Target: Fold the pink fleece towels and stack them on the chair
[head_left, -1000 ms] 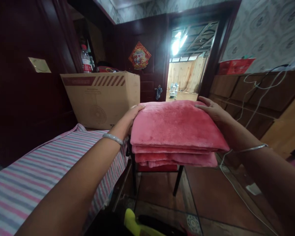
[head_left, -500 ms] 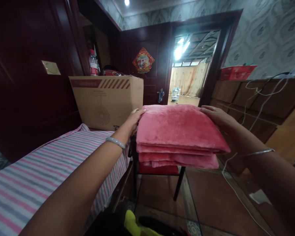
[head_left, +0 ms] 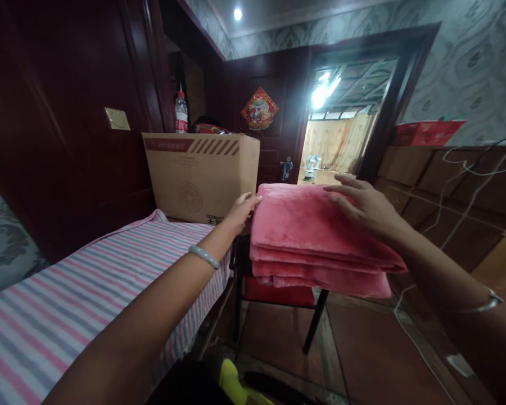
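Observation:
A folded pink fleece blanket (head_left: 307, 236) lies in several layers on a stool with a red seat (head_left: 278, 295) and dark legs. My left hand (head_left: 242, 211) touches the blanket's left edge, fingers loosely apart. Flat on the top of the blanket rests my right hand (head_left: 360, 205), its fingers spread. Neither hand grips anything. Each wrist wears a bangle.
A bed with a pink-and-grey striped sheet (head_left: 93, 292) runs along the left. A cardboard box (head_left: 200, 174) stands at its far end, a bottle (head_left: 181, 112) behind it. An open doorway (head_left: 337, 135) lies ahead. White cables (head_left: 459, 169) hang over wooden panelling at right. A yellow-green object (head_left: 231, 382) lies below.
My right hand has slid from the blanket's right edge onto its top, fingers spread. The camera has shifted, so the whole scene sits further right. The blanket stays on the stool.

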Tool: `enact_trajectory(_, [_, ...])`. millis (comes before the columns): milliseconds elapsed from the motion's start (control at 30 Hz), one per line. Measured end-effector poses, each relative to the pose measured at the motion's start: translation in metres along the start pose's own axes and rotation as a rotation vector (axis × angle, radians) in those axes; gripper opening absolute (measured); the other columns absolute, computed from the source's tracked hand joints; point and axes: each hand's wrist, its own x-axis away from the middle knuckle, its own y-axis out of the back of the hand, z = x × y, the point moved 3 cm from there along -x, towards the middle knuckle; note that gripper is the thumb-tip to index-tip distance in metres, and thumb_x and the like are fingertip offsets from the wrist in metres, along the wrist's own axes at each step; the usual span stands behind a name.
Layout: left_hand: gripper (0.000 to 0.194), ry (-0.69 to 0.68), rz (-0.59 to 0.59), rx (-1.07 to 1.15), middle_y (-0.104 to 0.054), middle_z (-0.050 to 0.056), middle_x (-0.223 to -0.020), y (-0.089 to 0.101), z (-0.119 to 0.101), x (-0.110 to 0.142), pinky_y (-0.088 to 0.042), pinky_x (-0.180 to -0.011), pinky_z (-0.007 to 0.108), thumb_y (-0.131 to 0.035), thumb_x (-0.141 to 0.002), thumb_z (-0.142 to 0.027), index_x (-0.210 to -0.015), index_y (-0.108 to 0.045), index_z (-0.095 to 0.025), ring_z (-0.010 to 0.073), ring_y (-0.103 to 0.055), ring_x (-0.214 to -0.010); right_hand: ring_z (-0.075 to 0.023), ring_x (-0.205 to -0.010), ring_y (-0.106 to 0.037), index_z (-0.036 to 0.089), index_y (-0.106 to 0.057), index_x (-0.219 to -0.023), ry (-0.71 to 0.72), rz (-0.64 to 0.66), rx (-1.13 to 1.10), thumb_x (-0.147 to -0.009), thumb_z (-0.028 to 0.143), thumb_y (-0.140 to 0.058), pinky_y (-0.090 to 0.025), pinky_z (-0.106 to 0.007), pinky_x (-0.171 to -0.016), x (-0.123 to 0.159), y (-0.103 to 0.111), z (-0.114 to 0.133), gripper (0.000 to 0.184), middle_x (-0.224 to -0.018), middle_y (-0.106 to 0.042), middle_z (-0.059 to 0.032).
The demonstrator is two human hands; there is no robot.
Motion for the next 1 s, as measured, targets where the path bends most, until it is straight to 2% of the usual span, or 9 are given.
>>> enact_trajectory(100, [0.056,0.027,-0.029,-0.026,-0.070,0.003,-0.087,-0.001,-0.004,0.011,-0.046,-0.063,0.027,-0.081,-0.072,-0.036,-0.123,-0.062,-0.022,0.0191,-0.065,-0.075,-0.0333,-0.138,-0.051,0.030,-0.071,-0.127,0.082,0.071,0.035,-0.098,0.048,-0.048,-0.040,-0.057,-0.116,0.004,-0.009,0.019,0.041,-0.152,-0.054,-0.0064])
enact_trajectory(167, [0.053,0.041,0.014,-0.004,-0.072,0.005,-0.090,-0.004,-0.006,0.017,-0.050,-0.067,0.029,-0.081,-0.072,-0.036,-0.119,-0.063,-0.022,0.0215,-0.068,-0.081,-0.0341,-0.136,-0.053,0.028,-0.071,-0.129,0.096,0.094,0.067,-0.099,0.049,-0.046,-0.040,-0.057,-0.117,0.004,-0.015,0.020,0.044,-0.153,-0.053,-0.0080])
enact_trajectory(300, [0.052,0.050,0.109,0.036,-0.074,0.011,-0.102,-0.009,-0.008,0.024,-0.054,-0.075,0.034,-0.085,-0.071,-0.041,-0.114,-0.064,-0.020,0.0276,-0.069,-0.096,-0.0334,-0.141,-0.050,0.032,-0.066,-0.135,0.036,0.141,0.077,-0.098,0.055,-0.046,-0.037,-0.057,-0.119,0.000,-0.021,-0.005,0.048,-0.152,-0.055,-0.0057])
enact_trajectory(433, [0.065,0.033,0.104,0.011,-0.072,0.016,-0.116,-0.010,-0.006,0.025,-0.054,-0.076,0.035,-0.089,-0.067,-0.035,-0.124,-0.061,-0.018,0.0292,-0.068,-0.101,-0.0322,-0.147,-0.042,0.028,-0.059,-0.144,-0.021,0.228,0.066,-0.096,0.058,-0.046,-0.029,-0.057,-0.124,0.000,-0.026,-0.034,0.058,-0.153,-0.054,-0.0080])
enact_trajectory(533, [0.066,0.005,0.117,0.019,-0.071,0.016,-0.120,-0.013,-0.004,0.026,-0.054,-0.079,0.034,-0.086,-0.070,-0.031,-0.128,-0.059,-0.017,0.0271,-0.068,-0.102,-0.0307,-0.149,-0.039,0.023,-0.055,-0.148,-0.021,0.250,0.061,-0.097,0.057,-0.045,-0.025,-0.054,-0.126,0.001,-0.028,-0.042,0.062,-0.155,-0.051,-0.0103])
enact_trajectory(633, [0.060,-0.011,0.129,0.030,-0.070,0.015,-0.121,-0.014,-0.006,0.030,-0.054,-0.079,0.031,-0.079,-0.077,-0.028,-0.131,-0.058,-0.016,0.0237,-0.068,-0.100,-0.0307,-0.149,-0.040,0.025,-0.057,-0.146,0.004,0.227,0.059,-0.098,0.057,-0.047,-0.028,-0.055,-0.125,0.002,-0.025,-0.036,0.059,-0.153,-0.053,-0.0077])
enact_trajectory(733, [0.063,0.038,0.067,-0.022,-0.071,0.012,-0.118,-0.010,-0.009,0.040,-0.054,-0.076,0.029,-0.074,-0.082,-0.028,-0.140,-0.053,-0.018,0.0209,-0.069,-0.094,-0.0315,-0.145,-0.045,0.022,-0.061,-0.142,0.045,0.195,0.066,-0.101,0.053,-0.045,-0.032,-0.056,-0.123,0.004,-0.019,-0.018,0.054,-0.148,-0.059,-0.0087])
enact_trajectory(833, [0.068,0.049,-0.006,-0.057,-0.071,0.011,-0.116,-0.001,-0.012,0.054,-0.053,-0.073,0.027,-0.070,-0.085,-0.029,-0.147,-0.045,-0.017,0.0177,-0.069,-0.088,-0.0318,-0.140,-0.051,0.013,-0.063,-0.139,0.141,0.172,0.065,-0.105,0.046,-0.036,-0.036,-0.054,-0.120,0.013,-0.016,0.018,0.055,-0.143,-0.062,-0.0142])
enact_trajectory(1000, [0.064,0.005,-0.052,-0.094,-0.068,0.011,-0.118,0.025,0.003,0.084,-0.050,-0.067,0.024,-0.066,-0.086,-0.031,-0.146,-0.045,-0.019,0.0142,-0.067,-0.082,-0.0306,-0.143,-0.048,0.028,-0.060,-0.144,0.399,0.195,-0.058,-0.100,0.044,-0.052,-0.040,-0.052,-0.120,0.053,-0.036,0.106,0.047,-0.150,-0.056,-0.0063])
